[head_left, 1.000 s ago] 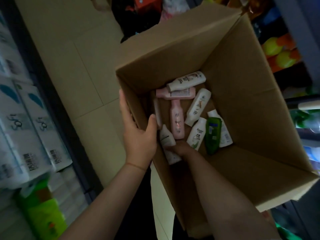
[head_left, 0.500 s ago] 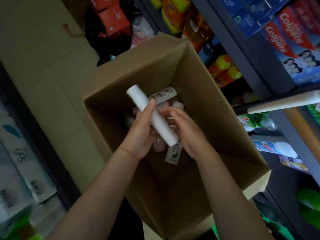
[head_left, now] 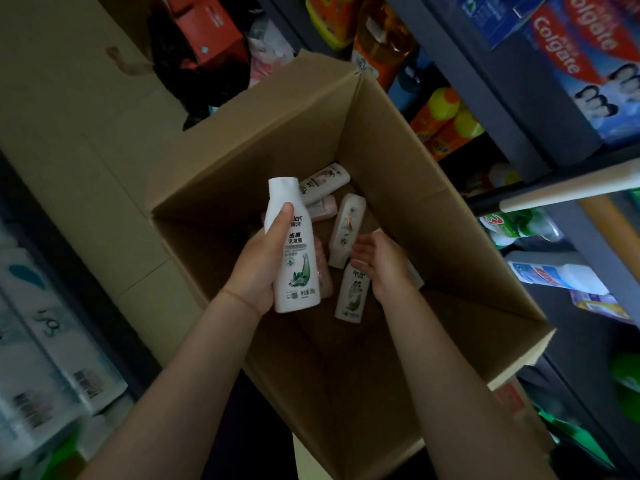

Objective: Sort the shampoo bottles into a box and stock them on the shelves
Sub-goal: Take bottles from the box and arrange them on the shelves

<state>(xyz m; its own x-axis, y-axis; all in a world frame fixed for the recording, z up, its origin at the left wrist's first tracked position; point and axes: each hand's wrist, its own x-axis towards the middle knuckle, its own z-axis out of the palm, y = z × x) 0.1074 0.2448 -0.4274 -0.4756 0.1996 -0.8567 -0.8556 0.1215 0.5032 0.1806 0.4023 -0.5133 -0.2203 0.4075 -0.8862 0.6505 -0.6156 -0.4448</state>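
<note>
1. While the left hand (head_left: pixel 263 268) grips a white bottle (head_left: pixel 294 251) over the open box (head_left: pixel 433 188), its thumb lies along the bottle's neck and its fingers curl round the back, with fingertips showing at the bottle's right edge.
2. That bottle stands nearly upright, cap end away from the person, its green-printed label facing the camera.
3. Just right of it, the right hand (head_left: pixel 379 259) hovers inside the box, palm turned toward the left hand, fingers loosely spread and holding nothing.
4. Below and between the hands, more bottles lie on the box floor: a pale bottle (head_left: pixel 348 228) between the two hands, a green-label bottle (head_left: pixel 351 294) beside the right wrist, a cream bottle (head_left: pixel 323 181) beyond the left thumb, and a pink bottle (head_left: pixel 323 207) partly hidden behind the held one.
5. Whether the right hand touches any of them cannot be told.
6. Beyond and to the right of the right hand, dark shelves (head_left: pixel 485 88) carry toothpaste boxes (head_left: pixel 588 64), orange packs (head_left: pixel 446 123) and other goods too blurred to name.
7. Left of the left forearm, white wrapped packs (head_left: pixel 45 341) are stacked beside the tan floor (head_left: pixel 69 98).
</note>
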